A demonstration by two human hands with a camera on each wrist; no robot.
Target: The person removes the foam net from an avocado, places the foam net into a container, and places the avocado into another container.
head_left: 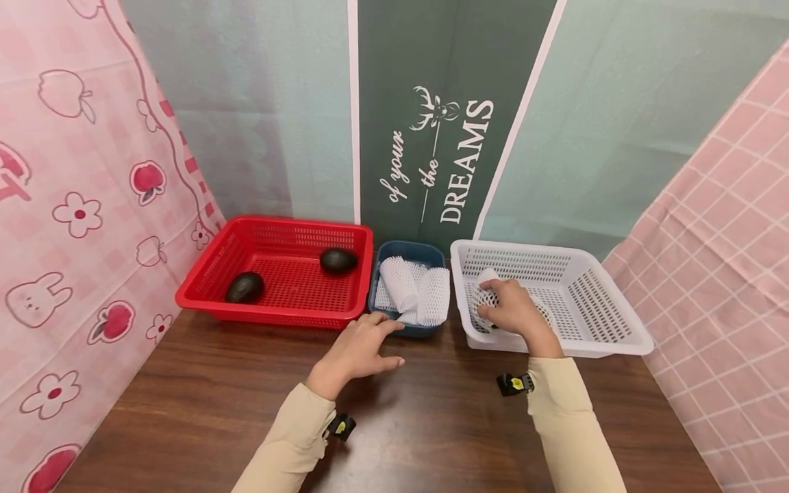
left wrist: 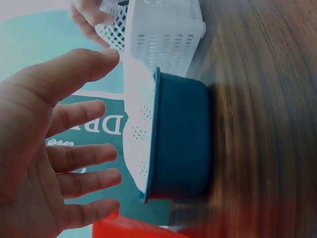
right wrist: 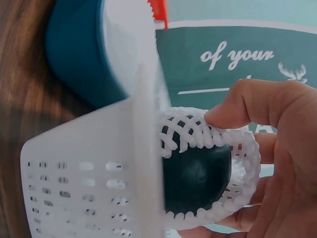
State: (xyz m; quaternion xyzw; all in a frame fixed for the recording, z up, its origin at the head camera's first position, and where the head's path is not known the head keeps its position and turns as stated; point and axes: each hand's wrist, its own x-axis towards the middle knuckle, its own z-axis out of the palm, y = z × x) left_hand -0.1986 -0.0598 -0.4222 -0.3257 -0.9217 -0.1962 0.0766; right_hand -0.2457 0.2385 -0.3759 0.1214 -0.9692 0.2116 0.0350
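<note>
My right hand [head_left: 516, 308] is over the left part of the white basket [head_left: 616, 287], holding a white foam net sleeve [head_left: 484, 298] with its thumb and fingers. In the right wrist view a dark avocado [right wrist: 198, 173] sits inside this sleeve, its end showing through the sleeve's mouth. My left hand [head_left: 360, 348] hovers by the front rim of the small blue basket [head_left: 411, 248], fingers spread and holding nothing. White foam net sleeves [head_left: 401, 284] lie in that blue basket. Two dark avocados, one near the front left [head_left: 244, 287] and one at the right [head_left: 338, 260], lie in the red basket [head_left: 271, 316].
The three baskets stand in a row along the back of the brown wooden table [head_left: 431, 418]. Behind them hangs a green cloth [head_left: 456, 41] with lettering. Pink patterned cloths enclose the left side [head_left: 111, 226] and the right side [head_left: 715, 274].
</note>
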